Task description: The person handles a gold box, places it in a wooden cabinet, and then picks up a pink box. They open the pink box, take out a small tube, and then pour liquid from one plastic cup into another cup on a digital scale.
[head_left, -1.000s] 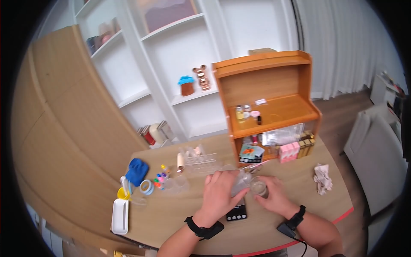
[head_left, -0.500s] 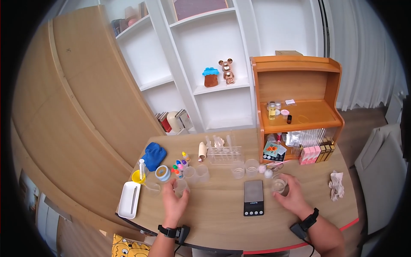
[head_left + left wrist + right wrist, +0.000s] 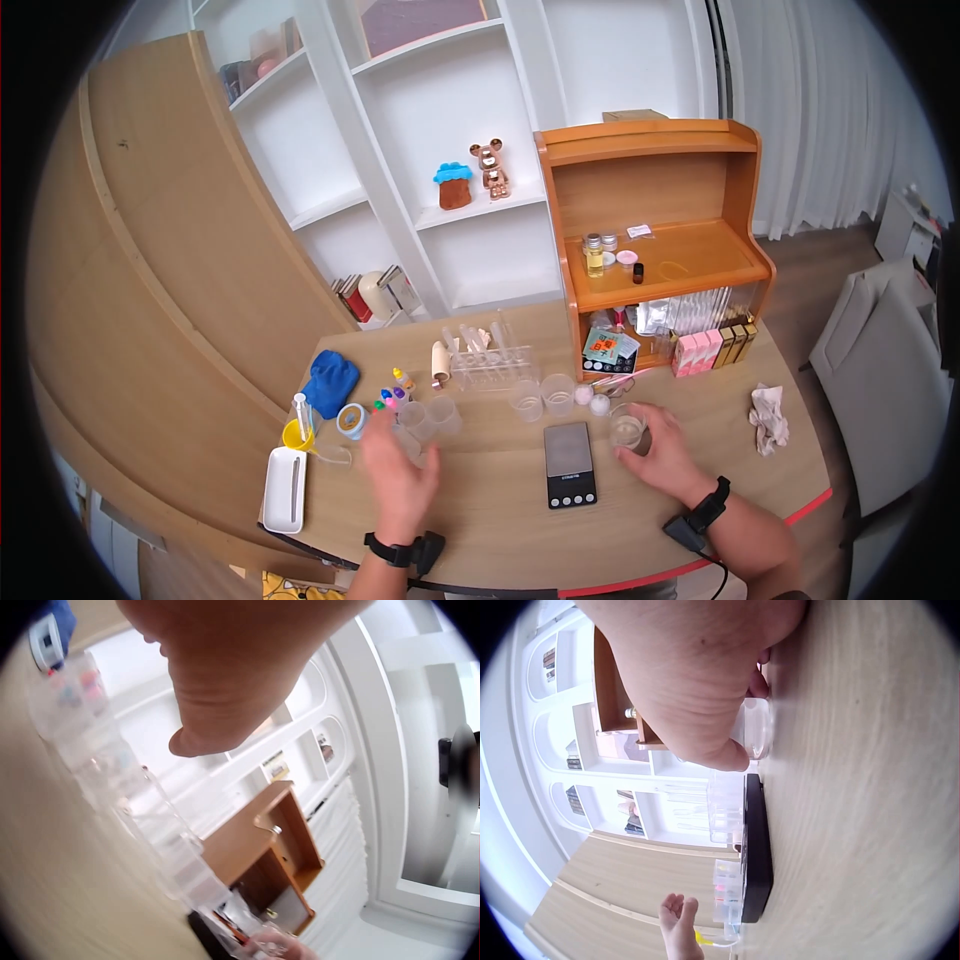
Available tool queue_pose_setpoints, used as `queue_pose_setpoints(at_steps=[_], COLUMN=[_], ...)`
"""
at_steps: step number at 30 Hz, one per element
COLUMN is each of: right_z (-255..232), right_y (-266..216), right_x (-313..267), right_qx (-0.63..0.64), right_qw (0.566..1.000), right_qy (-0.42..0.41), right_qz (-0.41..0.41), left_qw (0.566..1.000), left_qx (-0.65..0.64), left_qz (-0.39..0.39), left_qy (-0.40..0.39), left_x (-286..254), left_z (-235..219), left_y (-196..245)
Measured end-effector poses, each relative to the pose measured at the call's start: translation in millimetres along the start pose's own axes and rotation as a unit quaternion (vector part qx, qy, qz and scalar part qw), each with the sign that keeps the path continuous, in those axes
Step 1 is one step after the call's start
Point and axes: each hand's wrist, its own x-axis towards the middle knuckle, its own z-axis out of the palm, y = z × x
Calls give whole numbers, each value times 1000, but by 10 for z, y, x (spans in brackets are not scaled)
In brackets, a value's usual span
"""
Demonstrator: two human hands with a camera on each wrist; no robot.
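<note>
My right hand grips a clear plastic cup with a little clear liquid in it, thumb on the near side. That cup stands on the tabletop in the right wrist view. My left hand is raised over the table's left part, thumb apart from the fingers, holding nothing. Just beyond it stand clear cups, one partly hidden behind the hand. In the right wrist view the left hand hovers above the table. Between the hands lies a black digital scale with nothing on its plate.
Two more clear cups and two small balls stand behind the scale. Farther back are a test tube rack and a wooden shelf. Small colored bottles, a white tray and a blue cloth sit left; crumpled tissue lies right.
My left hand held a clear cup near the right one over the scale, set it down at the left, then released it and lifted. My right hand keeps its cup, now right of the scale.
</note>
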Motion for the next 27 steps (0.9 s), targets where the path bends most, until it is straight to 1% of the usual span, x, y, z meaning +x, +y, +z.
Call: queue_pose_setpoints(at_steps=[1, 2, 3, 5, 6, 8, 9, 11, 12, 14, 15, 17, 18, 19, 20, 21, 23, 24, 26, 27], right_z=[8, 12, 13, 2, 9, 33, 18, 8, 0, -13, -12, -29, -37, -38, -42, -53, -62, -53, -31, -30], right_y=[9, 16, 18, 24, 37, 61, 52, 24, 16, -2, -8, -11, -10, -6, -7, -24, -62, -56, -30, -30], right_x=[1, 3, 1, 3, 1, -8, -2, 5, 0, 2, 1, -2, 0, 1, -4, -4, 0, -3, -4, -3], right_qx=[4, 7, 6, 3, -2, -6, -10, 7, 8, 10, 11, 19, 18, 19, 22, 22, 15, 17, 16, 15], right_qw=[1000, 1000, 1000, 1000, 1000, 1000, 1000, 1000, 1000, 1000, 1000, 1000, 1000, 1000, 999, 1000, 1000, 1000, 999, 999], right_qy=[3, 5, 6, -6, -1, 7, 13, 7, 11, 5, 8, -3, 3, -3, -9, -4, -10, -8, 2, 1], right_qz=[-4, -9, -9, -3, -2, -14, -10, -16, -12, -19, -16, -19, -13, -19, -24, -16, -17, -12, -33, -32], left_qw=[997, 995, 995, 981, 980, 977, 975, 959, 959, 929, 929, 875, 874, 899, 921, 920, 959, 959, 964, 964], left_qx=[-29, -39, -40, -135, -140, -176, -182, -226, -227, -268, -268, -347, -348, -328, -307, -308, -268, -268, -243, -244], left_qz=[60, 60, 60, 48, 52, 17, 23, -74, -69, -151, -148, -235, -230, -200, -170, -164, -50, -48, 44, 43], left_qy=[-35, -75, -74, -131, -130, -120, -122, -154, -157, -205, -208, -243, -249, -210, -169, -177, -79, -84, -94, -95], left_x=[60, 111, 157, 244, 258, 262, 259, 232, 221, 232, 243, 275, 252, 187, 184, 192, 210, 254, 337, 337], left_z=[1, 48, 158, 454, 606, 924, 1036, 1195, 1258, 1310, 1290, 1235, 1238, 1237, 1202, 1175, 965, 828, 601, 567], left_y=[175, 373, 518, 706, 737, 782, 802, 803, 786, 763, 768, 803, 765, 694, 722, 769, 874, 978, 1236, 1327])
